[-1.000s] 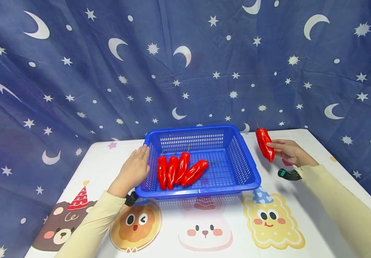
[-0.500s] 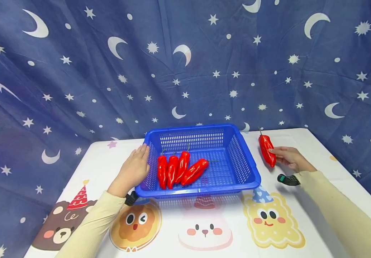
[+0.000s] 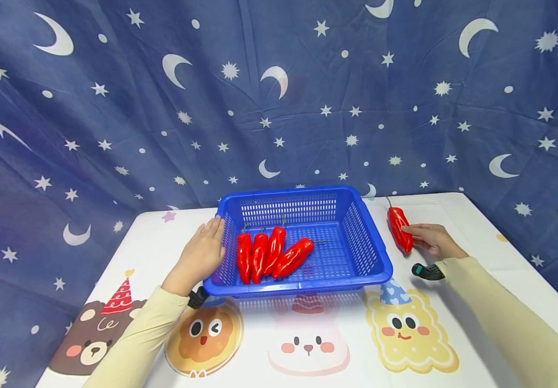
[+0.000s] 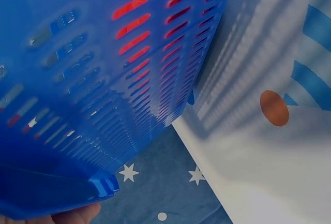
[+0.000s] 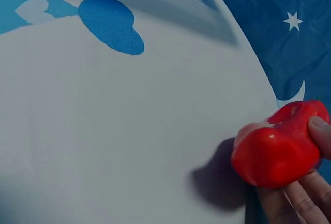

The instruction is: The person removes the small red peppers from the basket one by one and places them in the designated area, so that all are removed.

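Beside the basket's right end, my right hand (image 3: 433, 238) pinches a glossy red chili pepper (image 3: 399, 230) between thumb and fingers. The pepper's thin stem points away, and its blunt end hangs close over the table. In the right wrist view the thumb lies on top of the pepper (image 5: 276, 154) with fingers underneath, a shadow right beside it. My left hand (image 3: 203, 250) rests with straight fingers on the left rim of a blue plastic basket (image 3: 303, 287). Several more red peppers (image 3: 274, 252) lie in the left half of that basket, one of them slanted.
The white tablecloth (image 3: 308, 334) carries printed cartoon figures along its front. Behind the table hangs a dark blue curtain (image 3: 308, 151) with moons and stars. The basket's slotted side wall (image 4: 124, 79) fills much of the left wrist view.
My right hand has lowered the pepper toward the table beside the basket, then shifted slightly left. My left hand and the peppers in the basket have stayed in place.
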### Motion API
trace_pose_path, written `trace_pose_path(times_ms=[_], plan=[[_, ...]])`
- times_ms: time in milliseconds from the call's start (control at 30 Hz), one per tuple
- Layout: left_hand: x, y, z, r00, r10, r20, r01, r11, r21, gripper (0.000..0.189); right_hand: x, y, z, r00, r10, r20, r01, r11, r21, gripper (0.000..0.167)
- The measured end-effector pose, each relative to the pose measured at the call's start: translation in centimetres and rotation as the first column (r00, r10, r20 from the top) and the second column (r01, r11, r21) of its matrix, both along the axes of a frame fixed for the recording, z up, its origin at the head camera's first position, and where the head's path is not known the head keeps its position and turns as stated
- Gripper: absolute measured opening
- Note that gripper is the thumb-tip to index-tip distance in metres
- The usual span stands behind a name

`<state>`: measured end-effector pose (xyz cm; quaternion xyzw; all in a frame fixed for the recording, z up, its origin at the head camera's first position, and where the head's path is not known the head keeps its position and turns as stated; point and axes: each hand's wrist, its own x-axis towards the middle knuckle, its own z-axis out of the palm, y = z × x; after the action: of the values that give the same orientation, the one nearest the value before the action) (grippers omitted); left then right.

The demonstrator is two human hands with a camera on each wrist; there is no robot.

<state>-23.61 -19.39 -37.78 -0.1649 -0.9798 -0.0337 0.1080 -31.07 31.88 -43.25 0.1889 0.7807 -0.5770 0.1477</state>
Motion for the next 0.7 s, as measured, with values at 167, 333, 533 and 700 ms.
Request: trace_pose_path(times_ms=[167,333,533,700], plan=[[0.0,0.0,0.1,1.000,0.002,-0.005,-0.002,1.000,-0.015,0.054,-0.1,-0.7,0.1,1.000,0.022,-0.014,-0.021,0.997,0.078,0.072],[0.0,0.0,0.1,1.000,0.004,-0.001,-0.004,1.000,-0.015,0.054,-0.3,-1.3,0.2,0.999,0.033,-0.041,-0.027,0.990,0.140,0.069],[0.0,0.0,0.0,1.000,0.001,-0.005,-0.002,1.000,-0.008,0.054,-0.6,-1.7,0.4,1.000,0.018,-0.013,-0.015,0.980,0.198,0.070],[0.0,0.0,0.0,1.000,0.005,0.000,-0.005,1.000,-0.007,0.054,-0.5,-1.3,0.6,0.996,0.084,-0.013,-0.078,0.968,0.238,0.068]])
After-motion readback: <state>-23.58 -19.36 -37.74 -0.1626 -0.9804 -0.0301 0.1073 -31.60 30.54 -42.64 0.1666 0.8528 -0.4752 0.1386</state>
